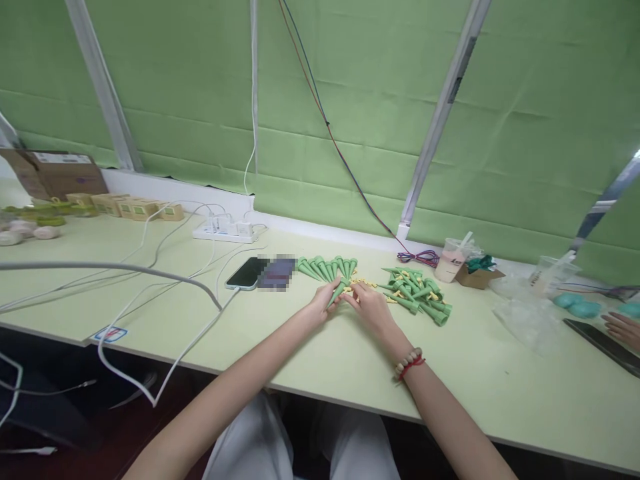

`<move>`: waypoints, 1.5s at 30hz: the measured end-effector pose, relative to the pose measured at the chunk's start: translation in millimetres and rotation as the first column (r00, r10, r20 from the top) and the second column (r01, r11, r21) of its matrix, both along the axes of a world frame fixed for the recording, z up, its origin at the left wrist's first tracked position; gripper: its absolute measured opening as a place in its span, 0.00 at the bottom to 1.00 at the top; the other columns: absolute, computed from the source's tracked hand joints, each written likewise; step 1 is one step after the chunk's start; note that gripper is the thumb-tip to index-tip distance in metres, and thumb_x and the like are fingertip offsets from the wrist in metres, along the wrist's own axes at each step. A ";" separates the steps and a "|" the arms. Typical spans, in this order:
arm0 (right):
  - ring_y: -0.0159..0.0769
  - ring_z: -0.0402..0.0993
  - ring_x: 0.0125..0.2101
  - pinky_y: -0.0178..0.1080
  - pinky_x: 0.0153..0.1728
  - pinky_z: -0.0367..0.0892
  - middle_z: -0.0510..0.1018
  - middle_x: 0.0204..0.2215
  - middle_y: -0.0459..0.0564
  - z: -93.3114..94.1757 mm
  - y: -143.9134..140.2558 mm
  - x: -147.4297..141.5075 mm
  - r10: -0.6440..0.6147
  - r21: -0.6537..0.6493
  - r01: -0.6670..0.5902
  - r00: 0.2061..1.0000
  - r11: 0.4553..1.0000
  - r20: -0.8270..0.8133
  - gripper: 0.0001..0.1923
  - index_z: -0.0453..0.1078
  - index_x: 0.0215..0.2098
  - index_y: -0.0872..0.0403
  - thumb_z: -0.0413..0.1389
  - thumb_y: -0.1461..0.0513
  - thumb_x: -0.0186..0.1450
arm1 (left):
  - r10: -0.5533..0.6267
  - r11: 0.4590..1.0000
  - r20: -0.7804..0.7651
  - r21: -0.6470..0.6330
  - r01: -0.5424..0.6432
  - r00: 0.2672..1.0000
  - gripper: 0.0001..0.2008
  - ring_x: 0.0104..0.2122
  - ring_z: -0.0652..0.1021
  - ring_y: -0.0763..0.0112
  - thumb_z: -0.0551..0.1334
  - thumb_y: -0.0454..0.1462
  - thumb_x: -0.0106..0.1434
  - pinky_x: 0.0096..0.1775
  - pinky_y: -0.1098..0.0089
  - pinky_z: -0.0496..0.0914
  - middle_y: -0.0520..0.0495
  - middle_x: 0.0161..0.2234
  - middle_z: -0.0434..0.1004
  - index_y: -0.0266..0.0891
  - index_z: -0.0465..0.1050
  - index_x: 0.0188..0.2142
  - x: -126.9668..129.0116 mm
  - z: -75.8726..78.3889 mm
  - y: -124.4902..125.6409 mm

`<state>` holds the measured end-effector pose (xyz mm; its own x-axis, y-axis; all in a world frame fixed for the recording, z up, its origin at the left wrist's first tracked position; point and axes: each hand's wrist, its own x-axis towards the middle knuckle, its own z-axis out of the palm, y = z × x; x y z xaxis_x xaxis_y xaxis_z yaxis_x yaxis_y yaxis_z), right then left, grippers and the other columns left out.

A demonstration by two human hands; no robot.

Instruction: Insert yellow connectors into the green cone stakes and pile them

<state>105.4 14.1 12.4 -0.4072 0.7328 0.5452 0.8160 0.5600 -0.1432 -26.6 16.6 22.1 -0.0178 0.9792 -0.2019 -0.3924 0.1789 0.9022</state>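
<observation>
My left hand is closed around a green plastic cone-shaped spike, its narrow tip slanting down toward me. Close beside it, my right hand has its fingers bent in at the wide end of that spike; what they pinch is too small to make out. Just behind both hands lie small yellow pieces. A row of green spikes lies beyond my left hand. To the right of my right hand is a loose heap of green spikes with yellow pieces among them.
A phone on a white cable lies left of the spikes. A power strip and loose cables spread over the left side. Drink cups, a small cardboard box and plastic bags stand right, near another person's hand.
</observation>
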 end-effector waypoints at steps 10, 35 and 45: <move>0.38 0.70 0.27 0.36 0.25 0.58 0.73 0.27 0.54 -6.3 4.1 0.2 0.048 -0.071 -0.064 0.978 0.995 -0.203 0.21 0.62 0.24 0.52 0.43 0.49 0.67 | 0.110 0.988 -0.046 0.115 -0.104 0.993 0.19 0.15 0.60 0.85 0.68 0.48 0.44 0.19 0.80 0.56 0.59 0.15 0.57 0.36 0.65 0.21 11.2 5.9 -9.4; 0.33 0.62 0.19 0.38 0.29 0.63 0.63 0.14 0.42 2.6 -8.2 -3.3 0.136 -0.234 -0.327 0.800 0.916 -0.584 0.22 0.56 0.23 0.50 0.37 0.47 0.66 | 0.080 0.955 0.001 0.287 -0.076 0.997 0.21 0.12 0.56 0.83 0.64 0.52 0.50 0.16 0.77 0.49 0.59 0.11 0.53 0.37 0.63 0.20 17.8 4.6 -11.8; 0.26 0.53 0.09 0.33 0.13 0.59 0.54 0.11 0.36 9.3 -4.1 -14.1 -0.266 -0.623 -0.633 0.571 0.460 -0.777 0.30 0.57 0.22 0.52 0.36 0.36 0.59 | 0.194 0.834 -0.186 0.548 -0.062 0.963 0.22 0.12 0.57 0.82 0.63 0.50 0.51 0.16 0.74 0.51 0.56 0.13 0.60 0.34 0.76 0.37 9.4 2.5 -4.7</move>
<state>91.3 10.0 21.7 -0.4111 0.9073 -0.0882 0.0367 -0.0802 -0.9961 -17.3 11.9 24.6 -0.1307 0.9176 0.3753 -0.1534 -0.3927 0.9068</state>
